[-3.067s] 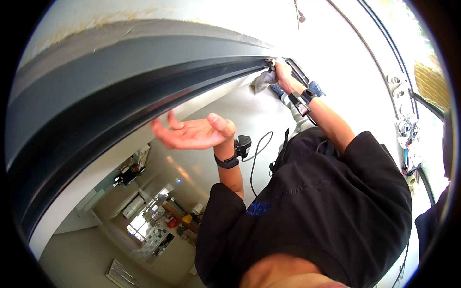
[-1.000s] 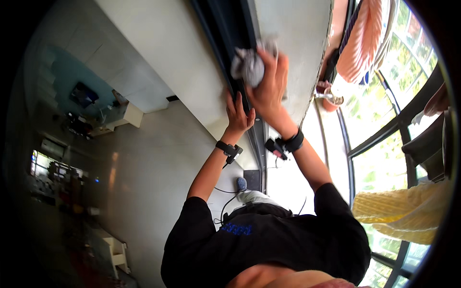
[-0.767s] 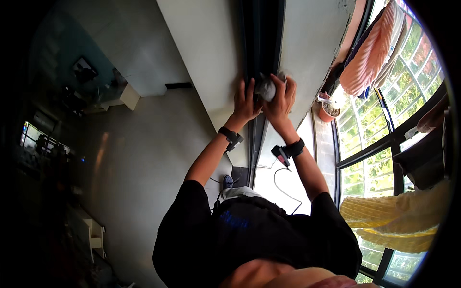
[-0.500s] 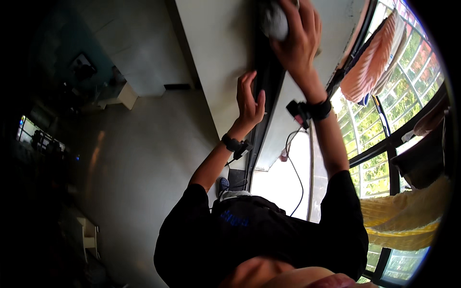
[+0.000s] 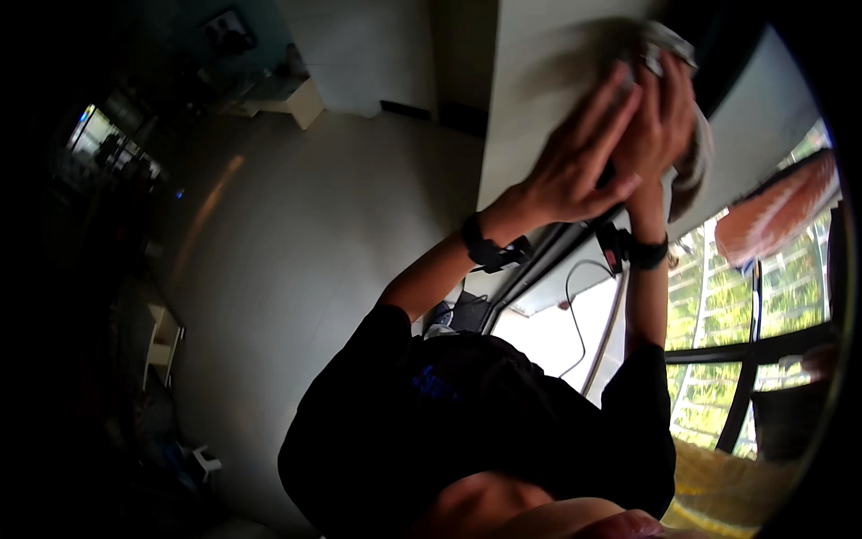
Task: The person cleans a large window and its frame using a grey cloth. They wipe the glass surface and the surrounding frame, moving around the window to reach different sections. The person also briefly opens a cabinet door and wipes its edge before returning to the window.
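Note:
My right hand [image 5: 666, 117] is closed on a greyish-white cloth [image 5: 693, 169]. Some of the cloth bulges past the fingertips, and more of it hangs beside the wrist. Hand and cloth are up against the dark frame [image 5: 532, 277] that runs along the edge of the pale wall [image 5: 525, 76]. My left hand [image 5: 575, 166] is open with its fingers stretched out. It lies right beside the right hand and overlaps it in view; whether the two touch, I cannot tell. Both wrists carry black bands with small devices.
To the right, a pink towel [image 5: 777, 216] and a yellow cloth [image 5: 736, 490] hang by the barred window [image 5: 709, 314]. A thin black cable [image 5: 575, 310] dangles near my right arm. Grey floor [image 5: 314, 242] extends left, with a desk [image 5: 305, 103] far off and a small pale stool [image 5: 162, 346].
My left hand has moved up and right, from lower on the frame to beside the right hand. The whole view has turned, so the window and towels sit differently. The right hand keeps the cloth.

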Demonstrator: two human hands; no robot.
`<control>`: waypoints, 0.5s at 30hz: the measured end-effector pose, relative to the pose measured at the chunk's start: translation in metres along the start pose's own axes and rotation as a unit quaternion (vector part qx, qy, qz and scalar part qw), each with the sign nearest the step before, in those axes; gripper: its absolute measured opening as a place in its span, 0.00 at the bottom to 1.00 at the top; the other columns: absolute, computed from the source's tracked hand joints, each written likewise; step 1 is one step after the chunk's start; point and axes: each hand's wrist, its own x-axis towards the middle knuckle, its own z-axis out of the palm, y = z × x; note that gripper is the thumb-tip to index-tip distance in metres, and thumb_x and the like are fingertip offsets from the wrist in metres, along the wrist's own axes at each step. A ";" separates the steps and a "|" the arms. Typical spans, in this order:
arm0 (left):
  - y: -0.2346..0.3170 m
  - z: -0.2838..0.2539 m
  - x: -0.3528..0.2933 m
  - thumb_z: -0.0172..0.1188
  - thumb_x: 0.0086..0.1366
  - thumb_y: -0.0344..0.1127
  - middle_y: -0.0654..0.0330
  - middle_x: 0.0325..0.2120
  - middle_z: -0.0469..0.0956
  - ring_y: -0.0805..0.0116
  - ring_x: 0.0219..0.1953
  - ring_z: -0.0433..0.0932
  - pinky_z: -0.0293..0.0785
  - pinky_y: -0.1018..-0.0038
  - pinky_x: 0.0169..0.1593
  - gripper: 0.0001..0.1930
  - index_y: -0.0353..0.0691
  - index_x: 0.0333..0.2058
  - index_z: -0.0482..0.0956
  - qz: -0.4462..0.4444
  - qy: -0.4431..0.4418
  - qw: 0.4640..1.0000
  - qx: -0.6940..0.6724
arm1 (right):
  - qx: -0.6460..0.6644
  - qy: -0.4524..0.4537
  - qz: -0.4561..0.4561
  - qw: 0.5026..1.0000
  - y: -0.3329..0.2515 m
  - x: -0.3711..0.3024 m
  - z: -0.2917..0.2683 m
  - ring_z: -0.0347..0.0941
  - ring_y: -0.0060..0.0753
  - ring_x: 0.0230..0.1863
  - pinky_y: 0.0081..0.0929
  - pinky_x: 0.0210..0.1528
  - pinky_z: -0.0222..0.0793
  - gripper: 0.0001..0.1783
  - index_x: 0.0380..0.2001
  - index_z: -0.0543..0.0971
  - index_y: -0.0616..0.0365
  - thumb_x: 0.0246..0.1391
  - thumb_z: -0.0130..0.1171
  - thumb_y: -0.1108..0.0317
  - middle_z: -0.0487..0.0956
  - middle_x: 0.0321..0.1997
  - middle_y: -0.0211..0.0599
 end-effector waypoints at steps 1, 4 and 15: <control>-0.004 0.004 0.007 0.51 0.70 0.59 0.31 0.72 0.45 0.32 0.73 0.50 0.56 0.50 0.71 0.45 0.29 0.71 0.51 0.016 -0.013 1.000 -0.001 | 0.007 0.018 0.014 1.000 0.003 0.002 0.003 0.70 0.50 0.66 0.41 0.62 0.66 0.17 0.50 0.83 0.54 0.55 0.62 0.68 0.75 0.64 0.40; -0.011 0.008 0.055 0.53 0.68 0.58 0.29 0.68 0.51 0.31 0.69 0.56 0.59 0.52 0.69 0.46 0.24 0.69 0.52 0.077 0.032 0.996 0.010 | 0.050 0.068 -0.023 0.996 0.008 0.043 0.004 0.71 0.50 0.64 0.42 0.62 0.66 0.21 0.57 0.79 0.53 0.60 0.58 0.64 0.76 0.63 0.41; -0.008 0.012 0.039 0.58 0.66 0.49 0.38 0.51 0.70 0.39 0.50 0.73 0.74 0.55 0.51 0.30 0.26 0.55 0.70 -0.031 0.045 0.998 -0.018 | 0.080 -0.050 0.041 0.995 -0.016 -0.007 -0.022 0.65 0.54 0.69 0.42 0.69 0.61 0.34 0.70 0.64 0.62 0.64 0.57 0.60 0.66 0.69 0.51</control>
